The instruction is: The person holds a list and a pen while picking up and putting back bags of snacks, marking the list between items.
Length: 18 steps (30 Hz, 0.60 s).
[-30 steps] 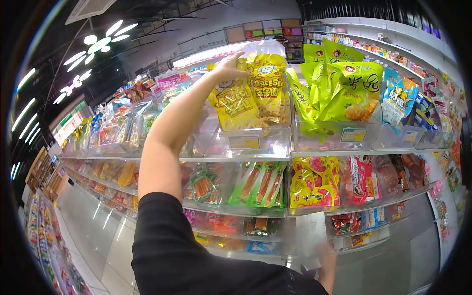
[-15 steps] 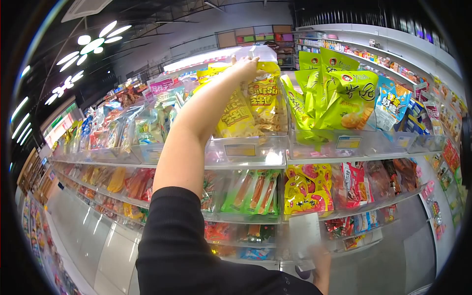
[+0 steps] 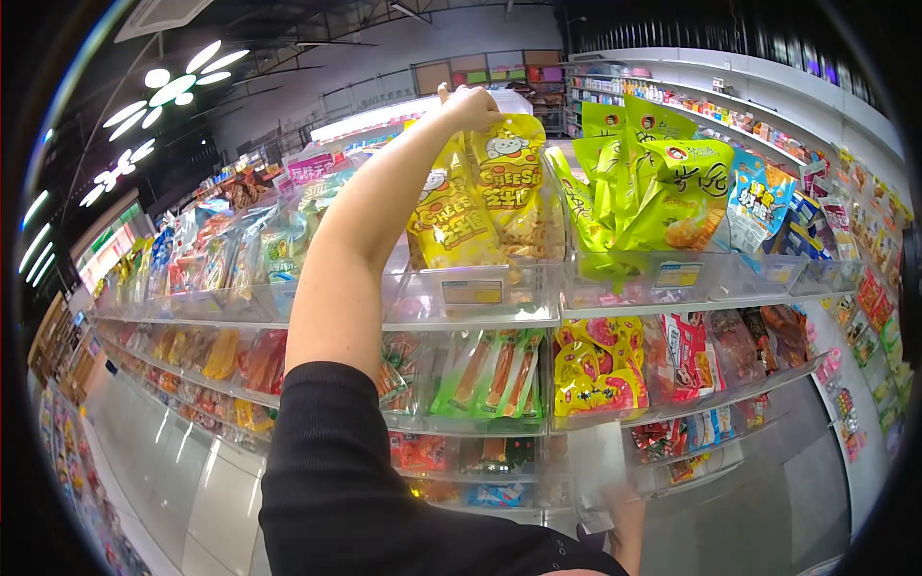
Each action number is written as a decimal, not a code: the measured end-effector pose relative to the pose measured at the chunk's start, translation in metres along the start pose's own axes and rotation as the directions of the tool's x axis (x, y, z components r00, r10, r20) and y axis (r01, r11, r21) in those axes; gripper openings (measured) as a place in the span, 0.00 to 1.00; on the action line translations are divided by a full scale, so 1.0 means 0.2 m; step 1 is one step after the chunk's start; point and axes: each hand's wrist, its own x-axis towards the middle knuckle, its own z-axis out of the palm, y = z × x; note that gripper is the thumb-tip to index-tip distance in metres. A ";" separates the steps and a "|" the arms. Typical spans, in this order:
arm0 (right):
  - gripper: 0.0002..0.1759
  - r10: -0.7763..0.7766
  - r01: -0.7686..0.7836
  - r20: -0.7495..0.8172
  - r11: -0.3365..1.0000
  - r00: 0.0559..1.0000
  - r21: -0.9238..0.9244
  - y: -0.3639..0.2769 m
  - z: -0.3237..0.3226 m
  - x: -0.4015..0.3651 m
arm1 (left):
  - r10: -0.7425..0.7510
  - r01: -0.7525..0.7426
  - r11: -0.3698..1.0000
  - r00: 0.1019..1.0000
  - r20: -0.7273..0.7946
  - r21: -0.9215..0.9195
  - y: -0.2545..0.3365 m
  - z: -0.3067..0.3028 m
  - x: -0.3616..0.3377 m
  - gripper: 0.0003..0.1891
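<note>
My left hand (image 3: 471,104) is raised to the top shelf with its fingers closed on the top edge of a yellow cheese snack bag (image 3: 511,187). That bag stands upright in a clear plastic bin (image 3: 471,288), and a second yellow bag (image 3: 449,219) leans beside it, partly behind my forearm. Low at the bottom right, my right hand (image 3: 626,518) holds a white sheet of paper (image 3: 600,470); both are blurred.
Green snack bags (image 3: 663,192) fill the neighbouring bin to the right, with blue packets (image 3: 764,206) beyond. Lower shelves hold green-orange stick packs (image 3: 499,370) and yellow-red bags (image 3: 600,370). The shelving runs far to the left over a shiny grey floor (image 3: 192,480).
My left hand has risen a little along the top of the yellow bag and pulled it more upright. The right hand and its paper stay low.
</note>
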 end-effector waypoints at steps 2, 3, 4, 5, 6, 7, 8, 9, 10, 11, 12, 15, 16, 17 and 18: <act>0.08 -0.010 0.010 0.005 1.000 1.000 -0.016 0.00 0.01 -0.01 | 0.002 -0.001 1.000 1.000 -0.018 0.020 0.00 0.00 0.00 0.17; 0.08 -0.020 0.020 0.013 1.000 1.000 -0.014 -0.01 0.02 -0.01 | 0.004 -0.003 1.000 1.000 -0.027 0.030 0.00 0.00 0.00 0.17; 0.08 -0.030 0.030 0.023 0.999 0.999 -0.011 0.00 0.03 -0.02 | 0.014 -0.013 1.000 0.999 -0.029 0.024 -0.01 -0.01 -0.01 0.18; 0.08 -0.035 0.035 0.033 0.999 0.999 0.001 0.00 0.04 -0.02 | 0.018 -0.017 1.000 0.999 -0.031 0.016 -0.02 -0.01 -0.02 0.18; 0.08 -0.040 0.040 0.039 0.999 0.998 0.017 0.01 0.04 -0.02 | 0.027 -0.026 1.000 0.999 -0.033 0.008 -0.01 -0.01 -0.03 0.19; 0.08 -0.046 0.044 0.044 0.998 0.998 0.033 0.01 0.04 -0.03 | 0.030 -0.030 1.000 0.999 -0.038 -0.002 -0.01 -0.02 -0.04 0.19; 0.08 -0.039 0.038 0.042 0.999 0.998 0.024 0.02 0.04 -0.03 | 0.031 -0.031 0.999 0.999 -0.044 -0.012 -0.01 -0.02 -0.05 0.20; 0.08 -0.032 0.031 0.039 0.999 0.999 0.015 0.03 0.04 -0.03 | 0.033 -0.034 0.999 0.998 -0.051 -0.023 -0.02 -0.02 -0.06 0.20; 0.08 -0.025 0.025 0.035 1.000 0.999 0.007 0.03 0.04 -0.03 | 0.032 -0.034 0.999 0.998 -0.052 -0.031 -0.02 -0.02 -0.06 0.20; 0.08 -0.029 0.029 0.038 1.000 0.999 0.002 0.03 0.04 -0.04 | 0.032 -0.034 0.999 0.998 -0.054 -0.040 -0.02 -0.02 -0.07 0.20; 0.09 -0.033 0.033 0.041 0.999 0.999 -0.001 0.02 0.04 -0.05 | 0.033 -0.035 0.998 0.998 -0.057 -0.048 -0.03 -0.02 -0.07 0.21; 0.09 -0.061 0.062 0.042 0.998 0.997 -0.004 0.03 0.05 -0.07 | 0.033 -0.036 0.998 0.997 -0.064 -0.051 -0.03 -0.03 -0.08 0.20; 0.09 -0.073 0.073 0.041 0.997 0.997 -0.005 0.04 0.05 -0.07 | 0.032 -0.035 0.998 0.998 -0.056 -0.060 -0.02 -0.03 -0.08 0.20; 0.09 -0.084 0.084 0.039 0.996 0.996 -0.009 0.03 0.06 -0.09 | 0.030 -0.033 0.997 0.998 -0.046 -0.069 -0.03 -0.03 -0.08 0.20; 0.09 -0.094 0.095 0.038 0.995 0.995 -0.014 0.01 0.07 -0.10 | 0.028 -0.031 0.996 0.999 -0.035 -0.079 -0.03 -0.03 -0.09 0.20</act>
